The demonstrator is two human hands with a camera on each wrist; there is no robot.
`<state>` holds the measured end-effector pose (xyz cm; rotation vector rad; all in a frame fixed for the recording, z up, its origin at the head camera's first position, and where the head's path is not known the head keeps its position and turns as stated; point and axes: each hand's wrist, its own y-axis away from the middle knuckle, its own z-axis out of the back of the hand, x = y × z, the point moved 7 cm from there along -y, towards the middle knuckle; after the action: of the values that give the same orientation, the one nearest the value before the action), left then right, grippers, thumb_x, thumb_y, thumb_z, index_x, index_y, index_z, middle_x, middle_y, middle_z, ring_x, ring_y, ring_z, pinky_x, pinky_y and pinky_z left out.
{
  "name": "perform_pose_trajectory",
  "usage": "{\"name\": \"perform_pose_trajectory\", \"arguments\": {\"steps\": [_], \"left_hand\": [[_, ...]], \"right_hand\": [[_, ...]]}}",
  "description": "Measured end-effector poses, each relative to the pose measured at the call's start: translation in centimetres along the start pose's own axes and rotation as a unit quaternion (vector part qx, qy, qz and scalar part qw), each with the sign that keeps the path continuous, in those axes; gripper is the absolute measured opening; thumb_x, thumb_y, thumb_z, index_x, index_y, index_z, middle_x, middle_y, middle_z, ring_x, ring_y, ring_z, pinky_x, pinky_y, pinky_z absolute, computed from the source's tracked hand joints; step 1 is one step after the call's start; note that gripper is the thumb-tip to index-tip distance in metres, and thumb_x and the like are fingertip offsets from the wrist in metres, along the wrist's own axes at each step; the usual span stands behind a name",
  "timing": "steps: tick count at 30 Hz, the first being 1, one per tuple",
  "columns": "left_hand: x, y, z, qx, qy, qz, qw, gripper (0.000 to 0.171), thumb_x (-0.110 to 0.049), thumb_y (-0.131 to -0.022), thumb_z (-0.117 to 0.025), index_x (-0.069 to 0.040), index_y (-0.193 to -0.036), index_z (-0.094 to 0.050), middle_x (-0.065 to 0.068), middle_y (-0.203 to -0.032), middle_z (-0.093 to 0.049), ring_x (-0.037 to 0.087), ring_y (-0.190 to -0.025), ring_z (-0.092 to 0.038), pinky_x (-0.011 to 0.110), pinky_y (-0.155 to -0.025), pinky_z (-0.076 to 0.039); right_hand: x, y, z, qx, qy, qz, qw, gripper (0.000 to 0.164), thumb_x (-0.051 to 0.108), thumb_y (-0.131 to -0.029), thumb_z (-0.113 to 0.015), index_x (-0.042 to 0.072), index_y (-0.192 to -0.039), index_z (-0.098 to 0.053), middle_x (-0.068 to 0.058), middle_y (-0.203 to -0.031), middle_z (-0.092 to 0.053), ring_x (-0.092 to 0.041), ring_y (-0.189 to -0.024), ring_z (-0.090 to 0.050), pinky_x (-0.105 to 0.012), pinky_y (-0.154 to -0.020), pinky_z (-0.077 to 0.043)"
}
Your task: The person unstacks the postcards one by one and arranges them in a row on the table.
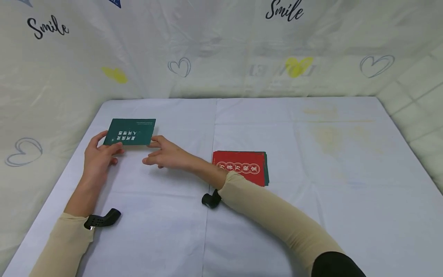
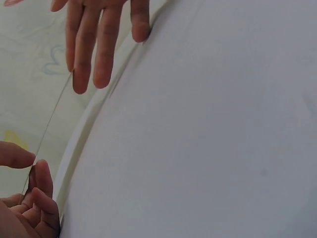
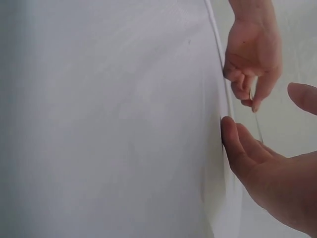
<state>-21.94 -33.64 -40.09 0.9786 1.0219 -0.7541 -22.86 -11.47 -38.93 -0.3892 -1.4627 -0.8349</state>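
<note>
- The left hand (image 1: 98, 156) pinches the near left corner of a dark green card (image 1: 131, 129) between thumb and fingers, its other fingers curled in.
- The green card is held up over the far left part of the white tablecloth (image 1: 363, 215), pale print facing the head camera; the left wrist view shows it edge-on, as a thin line.
- The right hand (image 1: 169, 154) is at the card's near right corner — fingers extended and slightly apart, a fingertip at the edge, thumb away from it.
- A red card (image 1: 245, 163) tops a small stack with green edges, partly hidden by the right forearm.
</note>
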Motion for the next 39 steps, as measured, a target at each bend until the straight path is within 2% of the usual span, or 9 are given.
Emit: {"name": "perform_pose_trajectory", "arguments": {"steps": [7, 13, 20, 30, 39], "left_hand": [[-0.1, -0.2, 0.8, -0.005, -0.020, 0.008, 0.9998, 0.081, -0.018, -0.101, -0.066, -0.023, -0.167, -0.020, -0.016, -0.074, -0.071, 0.002, -0.069, -0.063, 0.018, -0.053, -0.046], [0.0, -0.4, 1.3, -0.010, -0.043, 0.019, 0.9988, 0.082, -0.021, -0.101, -0.066, -0.020, -0.167, -0.017, -0.018, -0.073, -0.071, 0.001, -0.070, -0.062, 0.018, -0.053, -0.045], [0.2, -0.8, 1.9, -0.023, -0.090, 0.032, 0.9951, 0.084, -0.024, -0.102, -0.065, -0.013, -0.167, -0.014, -0.023, -0.069, -0.069, 0.002, -0.069, -0.059, 0.018, -0.053, -0.045], [0.4, -1.1, 2.9, -0.029, -0.083, 0.039, 0.9953, 0.084, -0.026, -0.102, -0.066, -0.017, -0.168, -0.016, -0.024, -0.071, -0.068, -0.001, -0.072, -0.062, 0.018, -0.055, -0.045], [0.2, -1.8, 3.6, -0.036, -0.094, 0.037, 0.9943, 0.083, -0.026, -0.101, -0.066, -0.018, -0.167, -0.017, -0.024, -0.071, -0.068, 0.000, -0.074, -0.060, 0.018, -0.056, -0.045]], "right_hand": [[0.6, -0.5, -0.8, 0.009, 0.003, -0.001, 1.000, 0.086, 0.027, -0.099, -0.070, 0.012, -0.166, -0.019, -0.003, -0.167, -0.042, -0.019, -0.147, -0.051, -0.023, -0.085, -0.056], [0.5, -1.2, -1.1, 0.010, -0.016, -0.013, 1.000, 0.085, 0.026, -0.099, -0.071, 0.012, -0.166, -0.020, -0.002, -0.167, -0.042, -0.017, -0.147, -0.052, -0.029, -0.092, -0.059], [0.3, -1.9, -1.5, 0.012, -0.024, -0.026, 0.999, 0.086, 0.027, -0.098, -0.073, 0.013, -0.166, -0.022, -0.001, -0.167, -0.042, -0.015, -0.146, -0.052, -0.027, -0.088, -0.060], [0.4, -2.6, -2.1, 0.029, -0.041, -0.033, 0.998, 0.087, 0.026, -0.097, -0.073, 0.013, -0.166, -0.021, -0.001, -0.167, -0.042, -0.013, -0.146, -0.052, -0.028, -0.092, -0.060], [0.7, -3.2, -2.6, 0.034, -0.060, -0.032, 0.997, 0.086, 0.026, -0.098, -0.071, 0.013, -0.167, -0.020, -0.001, -0.166, -0.043, -0.014, -0.131, -0.064, -0.030, -0.096, -0.060]]}}
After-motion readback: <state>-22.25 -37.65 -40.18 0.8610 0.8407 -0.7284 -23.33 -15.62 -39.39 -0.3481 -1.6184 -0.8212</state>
